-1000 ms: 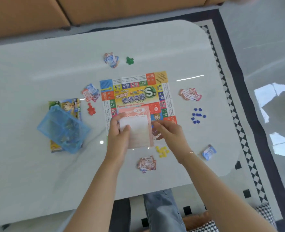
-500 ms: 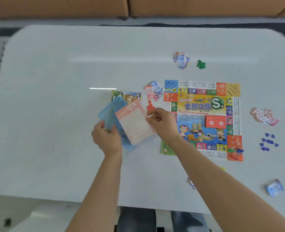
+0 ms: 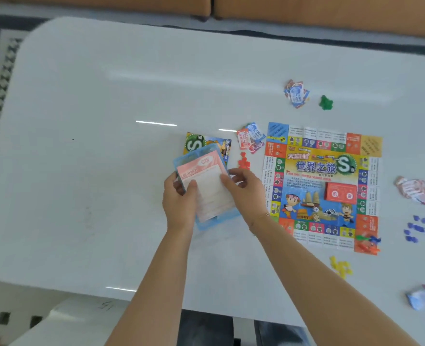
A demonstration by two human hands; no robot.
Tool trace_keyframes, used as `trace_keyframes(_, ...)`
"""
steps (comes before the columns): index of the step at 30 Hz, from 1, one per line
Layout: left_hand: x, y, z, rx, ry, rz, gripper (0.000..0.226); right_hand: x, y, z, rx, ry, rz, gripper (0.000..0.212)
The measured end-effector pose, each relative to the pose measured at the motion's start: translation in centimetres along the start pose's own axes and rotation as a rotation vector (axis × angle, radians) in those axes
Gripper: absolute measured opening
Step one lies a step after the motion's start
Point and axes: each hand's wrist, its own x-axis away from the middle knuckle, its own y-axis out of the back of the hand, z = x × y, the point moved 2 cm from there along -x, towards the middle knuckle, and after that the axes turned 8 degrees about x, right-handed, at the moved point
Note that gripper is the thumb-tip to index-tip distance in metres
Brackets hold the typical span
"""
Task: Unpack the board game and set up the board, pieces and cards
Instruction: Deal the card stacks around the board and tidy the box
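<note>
Head view, looking down on a white counter [image 3: 81, 171]. The board [image 3: 323, 188] lies flat and unfolded, with a red card deck [image 3: 340, 193] resting on its right-centre. Just left of the board, both hands hold a pink-and-white sheet [image 3: 207, 188] over a translucent blue tray [image 3: 218, 219]. The left hand [image 3: 179, 203] has its grip pinching the sheet's left edge, thumb on top. The right hand [image 3: 246, 193] has its grip pinching the sheet's right edge, fingers curled. The box lid [image 3: 201, 142] lies under the tray, left of the board. Red pieces [image 3: 243, 162] and a card pile [image 3: 251, 139] lie between lid and board. Beyond the board's far edge lie a second card pile [image 3: 296, 93] and a green piece [image 3: 326, 103]. Right of the board lie a third card pile [image 3: 414, 191] and blue pieces [image 3: 417, 228]. Yellow pieces [image 3: 341, 267] lie near its front right corner.
</note>
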Motion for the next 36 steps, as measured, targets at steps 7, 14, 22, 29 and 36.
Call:
trace_keyframes(7,0.4,-1.9,-2.6,0.025,-0.065,0.232,0.031,0.7,2.0,0.7,-0.240,-0.112,0.056,0.024)
trace_keyframes(14,-2.0,-4.0,-1.2,-0.685,-0.290,0.076,0.085,0.6,5.3,-0.1,-0.461,-0.224,-0.082,0.017)
trace_keyframes(22,-0.6,1.7,2.9,-0.840,-0.199,0.071,0.110,1.0,7.1,-1.0,-0.576,-0.253,-0.141,0.014)
trace_keyframes(29,0.7,2.2,2.6,-0.968,-0.310,0.081,0.119,1.2,5.9,-1.0,-0.547,-0.256,-0.190,0.020)
trace_keyframes(36,-1.0,-0.6,2.5,-1.085,-0.370,0.142,0.125,1.7,5.3,-1.1,-0.586,-0.256,-0.223,0.015)
